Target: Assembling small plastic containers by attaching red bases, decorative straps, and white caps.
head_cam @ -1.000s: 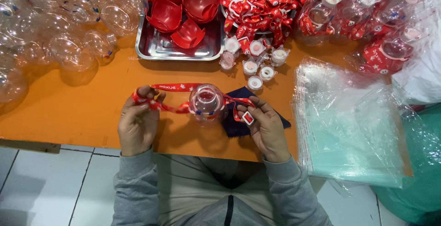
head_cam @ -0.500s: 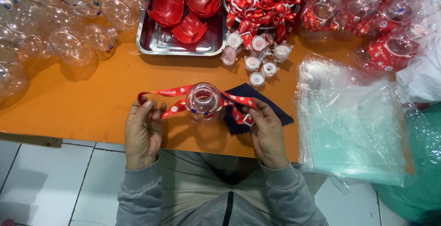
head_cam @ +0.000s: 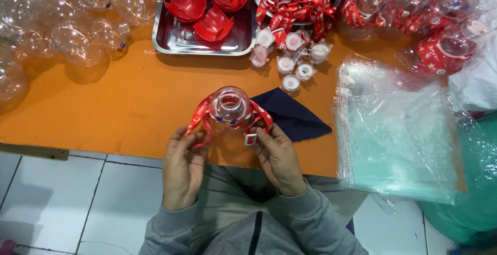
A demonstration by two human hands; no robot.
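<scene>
Gripping the red strap [head_cam: 199, 116] around a clear bottle [head_cam: 228, 110], left hand [head_cam: 184, 164] and right hand [head_cam: 279, 156] pinch its ends above the orange bench [head_cam: 103, 110].

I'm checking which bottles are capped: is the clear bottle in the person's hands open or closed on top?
Open. The clear bottle shows a bare round mouth with no cap, seen from above; the red strap loops round it.

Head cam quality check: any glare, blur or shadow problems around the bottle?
Head view: sharp and evenly lit; clear bottle and red strap crisp between left hand and right hand. Glare patches on the plastic bag stack and metal tray; soft shadows on the orange table.
</scene>
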